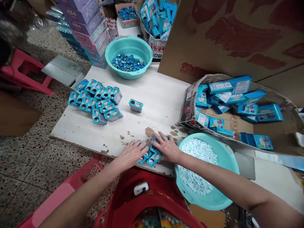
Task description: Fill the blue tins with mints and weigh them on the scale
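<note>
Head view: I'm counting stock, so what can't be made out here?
Head view, hidden: how many blue tins lie beneath the left hand and right hand, which cover some.
Head view, hidden: some white pellets, behind the right forearm.
Head view, too small: the tins' fine print.
Head view, cut off: the cardboard panel's top, by the upper edge.

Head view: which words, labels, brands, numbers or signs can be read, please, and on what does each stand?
None can be read with certainty.
Tins: print too small.
Packs: labels, barcodes too small.
Stacked boxes: white lettering, blurred.
Cartons: side print, blurred.
Cardboard: red marking, unclear.
Black surface: white letters, unclear.
</note>
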The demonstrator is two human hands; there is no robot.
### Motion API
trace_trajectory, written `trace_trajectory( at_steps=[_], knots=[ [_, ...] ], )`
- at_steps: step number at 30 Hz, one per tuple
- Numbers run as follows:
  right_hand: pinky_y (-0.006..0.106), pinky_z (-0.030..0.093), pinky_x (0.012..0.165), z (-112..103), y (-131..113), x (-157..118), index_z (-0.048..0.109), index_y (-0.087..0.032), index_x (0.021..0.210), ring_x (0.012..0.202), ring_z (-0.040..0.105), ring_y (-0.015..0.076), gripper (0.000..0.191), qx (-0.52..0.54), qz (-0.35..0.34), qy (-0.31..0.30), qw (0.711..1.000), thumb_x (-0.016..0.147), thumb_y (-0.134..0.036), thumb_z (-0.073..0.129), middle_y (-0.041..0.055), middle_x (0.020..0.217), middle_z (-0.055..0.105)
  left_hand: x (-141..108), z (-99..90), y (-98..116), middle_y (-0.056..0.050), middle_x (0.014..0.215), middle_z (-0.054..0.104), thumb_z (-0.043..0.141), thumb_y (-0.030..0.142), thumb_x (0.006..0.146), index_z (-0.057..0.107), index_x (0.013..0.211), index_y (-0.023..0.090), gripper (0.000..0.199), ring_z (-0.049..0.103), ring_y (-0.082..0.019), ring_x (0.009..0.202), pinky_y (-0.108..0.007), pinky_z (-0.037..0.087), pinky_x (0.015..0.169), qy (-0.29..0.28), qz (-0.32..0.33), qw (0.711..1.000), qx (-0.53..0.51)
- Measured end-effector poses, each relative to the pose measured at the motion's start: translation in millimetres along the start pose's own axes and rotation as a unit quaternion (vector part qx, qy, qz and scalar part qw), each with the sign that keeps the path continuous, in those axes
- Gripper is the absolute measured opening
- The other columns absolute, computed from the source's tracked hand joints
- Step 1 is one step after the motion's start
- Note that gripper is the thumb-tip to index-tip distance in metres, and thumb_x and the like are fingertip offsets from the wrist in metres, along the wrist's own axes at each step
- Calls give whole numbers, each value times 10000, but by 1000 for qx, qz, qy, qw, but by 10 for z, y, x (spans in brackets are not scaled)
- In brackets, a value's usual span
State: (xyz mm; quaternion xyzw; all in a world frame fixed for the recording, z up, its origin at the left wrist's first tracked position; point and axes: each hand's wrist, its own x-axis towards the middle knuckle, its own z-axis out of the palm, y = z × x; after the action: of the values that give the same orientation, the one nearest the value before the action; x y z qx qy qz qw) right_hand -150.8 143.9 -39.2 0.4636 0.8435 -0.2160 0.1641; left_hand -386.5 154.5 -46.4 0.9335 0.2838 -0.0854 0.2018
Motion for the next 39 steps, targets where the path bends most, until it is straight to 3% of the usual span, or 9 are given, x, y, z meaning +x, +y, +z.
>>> trace_trajectory(
  at_steps=[5, 10, 15, 19, 23, 27, 31, 35, 39],
  knots=[
    [593, 310, 956, 22, 16, 20, 442, -279, 1346, 1321, 296, 414, 861, 27, 30, 47, 998, 611, -598, 758, 171, 1522, 271, -81, -21, -42, -116, 1228, 504, 671, 280, 720, 452, 1250, 192, 580, 477, -280, 1114, -392, 435, 928, 36, -171, 984, -13],
    [565, 294, 957, 118, -3, -1, 481, -269, 1325, 1288, 343, 393, 756, 39, 29, 80, 996, 664, -557, 710, 178, 1475, 354, -227, -76, -730, -139, 1106, 534, 663, 424, 749, 472, 1223, 128, 590, 524, -296, 1046, -393, 447, 891, 133, -382, 914, 5],
    [573, 301, 958, 129, -26, 18, 490, -262, 1330, 1278, 359, 391, 746, 37, 30, 83, 995, 678, -559, 700, 178, 1466, 368, -404, -176, -1238, -222, 1235, 487, 660, 373, 784, 422, 1321, 59, 665, 498, -357, 1118, -445, 438, 919, 196, -438, 876, 43],
    [592, 323, 969, 88, 31, 22, 388, -292, 1414, 1313, 320, 412, 954, 28, 24, 42, 998, 589, -540, 798, 163, 1511, 295, -447, -157, -823, -235, 1453, 315, 625, 349, 823, 316, 1434, 146, 713, 330, -433, 1309, -578, 353, 999, 236, -438, 865, 64],
    [539, 429, 921, 47, 173, 5, 164, -383, 1493, 1355, 243, 444, 1230, 0, -6, -14, 1000, 502, -305, 888, 115, 1569, 155, -241, 147, 114, -215, 1447, 352, 639, 448, 795, 248, 1457, 166, 819, 337, -366, 1340, -530, 356, 1048, 213, -268, 936, -82],
    [404, 516, 810, -12, 262, 13, 294, -372, 1448, 1225, 429, 350, 853, -16, -14, -17, 1000, 723, -92, 646, 103, 1515, 274, 127, 553, 776, -189, 1343, 475, 640, 289, 784, 347, 1393, 174, 686, 501, -329, 1197, -481, 464, 945, 102, -207, 957, -175],
    [367, 526, 720, -47, 186, 99, 425, -273, 1350, 1058, 524, 299, 619, -4, -6, -12, 1000, 764, -148, 583, 129, 1343, 444, 223, 661, 713, -128, 1171, 590, 568, 134, 795, 399, 1329, 192, 564, 578, -266, 1066, -406, 508, 880, 106, -209, 951, -200],
    [364, 517, 704, -67, -126, 330, 433, -205, 1301, 1018, 552, 293, 561, 36, 22, 16, 999, 783, -331, 609, 154, 1257, 473, -200, 612, 369, -124, 1201, 603, 553, 138, 814, 375, 1337, 191, 555, 588, -246, 1083, -388, 495, 911, 160, -268, 927, -209],
    [363, 503, 703, -213, -513, 760, 454, -213, 1241, 988, 567, 292, 471, 42, 37, 48, 997, 810, -357, 579, 140, 1145, 511, -858, 590, -128, -124, 1136, 645, 525, 272, 872, 419, 1266, 197, 415, 648, -236, 976, -369, 516, 834, 228, -491, 805, -242]
  ],
)
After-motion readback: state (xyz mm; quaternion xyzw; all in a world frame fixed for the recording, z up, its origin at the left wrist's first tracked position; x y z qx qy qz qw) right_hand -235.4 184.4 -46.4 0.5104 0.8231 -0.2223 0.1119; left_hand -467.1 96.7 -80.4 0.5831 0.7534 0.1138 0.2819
